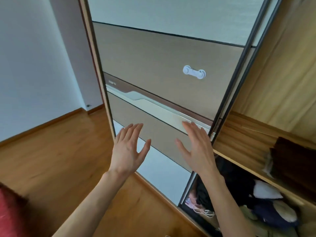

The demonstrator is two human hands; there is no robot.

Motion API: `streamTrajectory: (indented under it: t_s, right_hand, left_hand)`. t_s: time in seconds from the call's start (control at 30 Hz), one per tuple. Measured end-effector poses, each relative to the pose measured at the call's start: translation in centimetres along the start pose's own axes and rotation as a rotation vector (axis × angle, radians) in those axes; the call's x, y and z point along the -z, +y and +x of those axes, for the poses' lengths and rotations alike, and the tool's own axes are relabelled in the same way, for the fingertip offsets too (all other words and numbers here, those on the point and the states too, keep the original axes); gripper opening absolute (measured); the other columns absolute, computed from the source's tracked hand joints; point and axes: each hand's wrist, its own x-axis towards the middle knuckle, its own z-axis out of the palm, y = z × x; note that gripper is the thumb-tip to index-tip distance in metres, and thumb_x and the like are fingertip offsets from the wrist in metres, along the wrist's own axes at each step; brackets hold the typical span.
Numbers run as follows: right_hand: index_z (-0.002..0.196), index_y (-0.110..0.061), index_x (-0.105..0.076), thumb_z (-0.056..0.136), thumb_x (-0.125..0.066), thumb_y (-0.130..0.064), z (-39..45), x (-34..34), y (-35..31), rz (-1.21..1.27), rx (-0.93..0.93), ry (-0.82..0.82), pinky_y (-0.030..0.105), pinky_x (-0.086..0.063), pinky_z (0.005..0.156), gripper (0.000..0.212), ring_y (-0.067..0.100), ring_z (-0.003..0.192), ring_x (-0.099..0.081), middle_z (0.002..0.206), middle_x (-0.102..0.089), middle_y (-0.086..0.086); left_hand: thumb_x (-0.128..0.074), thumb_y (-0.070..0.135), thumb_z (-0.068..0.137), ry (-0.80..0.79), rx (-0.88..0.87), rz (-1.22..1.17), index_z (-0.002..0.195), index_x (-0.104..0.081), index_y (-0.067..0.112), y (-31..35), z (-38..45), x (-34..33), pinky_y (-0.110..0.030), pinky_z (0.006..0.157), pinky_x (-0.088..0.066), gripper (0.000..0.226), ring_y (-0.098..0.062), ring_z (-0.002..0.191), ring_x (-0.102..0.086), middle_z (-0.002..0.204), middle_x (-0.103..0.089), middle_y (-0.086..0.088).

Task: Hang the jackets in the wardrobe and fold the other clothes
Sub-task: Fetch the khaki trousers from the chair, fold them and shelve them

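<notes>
A wood-floored bedroom faces a sliding wardrobe door; the left hand and right hand hover before it, fingers spread, holding nothing. Folded clothes fill the open shelves. Pushing the door sideways could pinch fingers at the frame

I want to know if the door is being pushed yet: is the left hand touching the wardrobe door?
Cannot tell. In the head view the left hand overlaps the wardrobe door, fingers straight, but neither contact nor gap shows.
</notes>
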Motion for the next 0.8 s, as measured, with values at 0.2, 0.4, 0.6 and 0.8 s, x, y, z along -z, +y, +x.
streamTrajectory:
  t_s: [0.2,0.4,0.6,0.8]
  right_hand:
    - [0.155,-0.018,-0.043,0.103,-0.04,-0.062,5.3,-6.2,-8.0,0.077,0.129,-0.048,0.042,-0.024,0.126,0.068,0.021,0.15,-0.038,0.157,-0.049,0.001]
    - [0.153,-0.022,-0.045,0.103,-0.031,-0.068,11.2,-12.9,-15.1,0.09,0.279,-0.139,0.043,-0.024,0.125,0.069,0.021,0.147,-0.043,0.154,-0.053,0.001]
    - [0.155,-0.026,-0.044,0.103,-0.035,-0.069,18.8,-20.6,-22.1,0.187,0.4,-0.2,0.037,-0.018,0.127,0.068,0.015,0.15,-0.038,0.158,-0.049,-0.005]
    - [0.155,-0.025,-0.045,0.103,-0.03,-0.072,26.9,-26.7,-27.6,0.29,0.515,-0.223,0.04,-0.024,0.128,0.072,0.013,0.151,-0.036,0.158,-0.049,-0.005]
  left_hand:
    - [-0.041,0.059,0.103,0.128,0.147,0.153,0.148,-0.051,0.02,-8.6,-1.3,8.6,-0.055,0.12,-0.037,0.06,-0.025,0.145,-0.045,0.15,-0.056,-0.004]
    - [-0.046,0.056,0.102,0.2,0.264,0.278,0.147,-0.05,0.019,-16.0,-1.1,13.1,-0.052,0.122,-0.034,0.059,-0.024,0.145,-0.045,0.149,-0.056,-0.005]
    - [-0.048,0.054,0.101,0.284,0.364,0.414,0.146,-0.052,0.016,-23.8,1.8,15.9,-0.048,0.122,-0.034,0.059,-0.024,0.144,-0.046,0.147,-0.058,-0.005]
    - [-0.047,0.056,0.102,0.319,0.481,0.525,0.148,-0.05,0.018,-31.0,5.5,17.9,-0.044,0.123,-0.031,0.06,-0.02,0.147,-0.042,0.149,-0.056,0.0]
